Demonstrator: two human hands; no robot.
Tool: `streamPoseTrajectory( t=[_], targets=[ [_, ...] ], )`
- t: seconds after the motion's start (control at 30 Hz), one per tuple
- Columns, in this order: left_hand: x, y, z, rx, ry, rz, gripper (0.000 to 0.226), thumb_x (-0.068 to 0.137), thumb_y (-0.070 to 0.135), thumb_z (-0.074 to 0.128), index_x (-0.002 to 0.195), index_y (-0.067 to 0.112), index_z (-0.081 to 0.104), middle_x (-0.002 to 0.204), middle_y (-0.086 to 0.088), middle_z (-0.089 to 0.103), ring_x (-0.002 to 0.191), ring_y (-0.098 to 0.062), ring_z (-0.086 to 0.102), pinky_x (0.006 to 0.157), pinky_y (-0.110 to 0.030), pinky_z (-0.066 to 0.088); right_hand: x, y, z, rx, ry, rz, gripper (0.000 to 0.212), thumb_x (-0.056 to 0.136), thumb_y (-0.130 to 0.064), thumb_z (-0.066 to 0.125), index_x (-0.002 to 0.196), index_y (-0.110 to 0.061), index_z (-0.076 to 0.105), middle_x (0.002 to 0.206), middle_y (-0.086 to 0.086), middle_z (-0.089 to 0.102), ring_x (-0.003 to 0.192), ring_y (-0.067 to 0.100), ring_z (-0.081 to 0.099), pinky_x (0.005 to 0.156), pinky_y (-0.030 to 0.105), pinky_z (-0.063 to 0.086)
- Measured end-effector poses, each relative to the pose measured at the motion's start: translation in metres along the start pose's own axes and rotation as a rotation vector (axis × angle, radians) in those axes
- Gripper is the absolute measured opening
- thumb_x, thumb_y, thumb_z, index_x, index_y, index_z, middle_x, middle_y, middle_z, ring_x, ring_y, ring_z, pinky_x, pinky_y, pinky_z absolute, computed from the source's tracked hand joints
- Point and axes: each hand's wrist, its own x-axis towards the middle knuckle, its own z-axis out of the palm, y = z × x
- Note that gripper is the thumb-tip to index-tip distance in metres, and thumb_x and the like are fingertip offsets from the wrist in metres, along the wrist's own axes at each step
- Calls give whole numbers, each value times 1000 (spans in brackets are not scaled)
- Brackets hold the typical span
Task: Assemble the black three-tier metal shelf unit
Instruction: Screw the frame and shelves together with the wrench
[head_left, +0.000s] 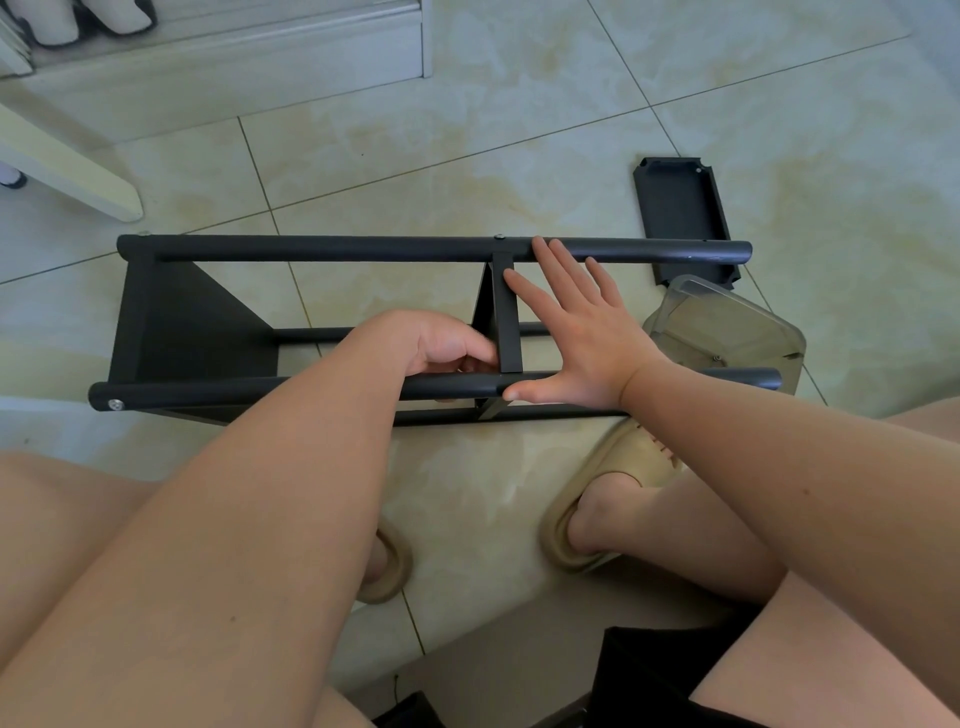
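A glossy tiled floor (467, 130), pale with yellowish marbling and dark grout lines, fills the view, with white furniture along its far left edge. Lying on its side across the middle of the floor is the partly built black shelf frame (322, 248): four round black poles run left to right, one shelf panel (197, 322) is fixed at their left end and a second, middle panel (506, 322) stands edge-on between them. Screw heads show at the left pole ends and above the middle panel. Beyond the frame's right end, a loose black shelf panel (680, 218) lies flat on the tiles, and a clear plastic container (727, 332) sits tipped just beside it. The person's feet in beige slippers (618, 493) rest near the frame's front side. The left hand (447, 345) is curled around the near pole just beside the middle panel; what its fingers pinch is hidden. The right hand (576, 332) is spread flat, fingers apart, pressed against the middle panel. No writing or brand is readable anywhere.
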Motion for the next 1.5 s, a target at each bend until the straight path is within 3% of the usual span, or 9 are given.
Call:
streamPoseTrajectory(
  t=[0.13,0.37,0.47,0.6,0.73,0.93,1.07,1.27,1.5],
  targets=[
    [-2,1,1,-20,-11,35,10,94,16,56,94,11,65,63,2,60,57,-14,52,57,-25,42,0,0,0,3,6,1,120,68,-94,40,162,-23,15,169,15,-2,156,30,-5,124,51,-3],
    [-1,-1,0,-147,-62,83,17,94,4,51,95,10,66,80,-6,59,70,-17,55,70,-25,45,0,0,0,-3,6,0,120,68,-94,40,162,-23,16,169,15,-2,156,30,-5,124,52,-2],
    [0,-1,0,-197,-59,64,15,94,10,52,102,9,66,85,-5,63,73,-18,58,71,-26,47,0,0,0,-5,3,-3,120,69,-94,40,162,-23,14,169,15,-2,156,30,-5,125,52,-1],
    [1,0,-1,-3,-27,-28,17,94,26,59,102,12,65,79,-3,60,66,-18,52,62,-26,45,0,0,0,-5,4,-2,120,69,-94,39,162,-23,14,169,15,-2,156,30,-5,125,53,0],
    [-1,2,1,-5,-24,-13,14,94,23,58,90,11,66,63,1,62,56,-15,53,58,-26,42,0,0,0,-8,0,-2,120,69,-94,39,162,-23,14,169,15,-3,156,30,-5,125,53,0],
    [-3,1,0,-36,-29,27,15,94,16,58,83,12,68,64,1,65,64,-16,57,66,-28,44,0,0,0,-1,-2,-3,120,70,-94,39,162,-23,14,169,15,-3,156,30,-5,125,53,0],
    [-3,1,1,-101,-37,72,30,94,6,52,71,15,69,61,1,63,64,-16,56,67,-27,44,0,0,0,4,9,-3,120,69,-94,40,162,-23,16,169,15,-1,156,30,-4,125,53,0],
    [-6,2,0,-145,-62,14,16,95,18,53,95,13,69,73,0,66,65,-16,58,61,-25,46,0,0,2,5,24,-8,120,69,-94,40,162,-22,17,169,16,0,156,31,-2,125,53,1],
    [-4,2,0,-41,-46,-34,15,93,25,59,92,15,70,73,1,66,73,-18,56,69,-29,48,0,0,1,-5,4,-3,120,69,-94,40,162,-23,15,169,15,-2,156,31,-4,125,53,1]
  ],
)
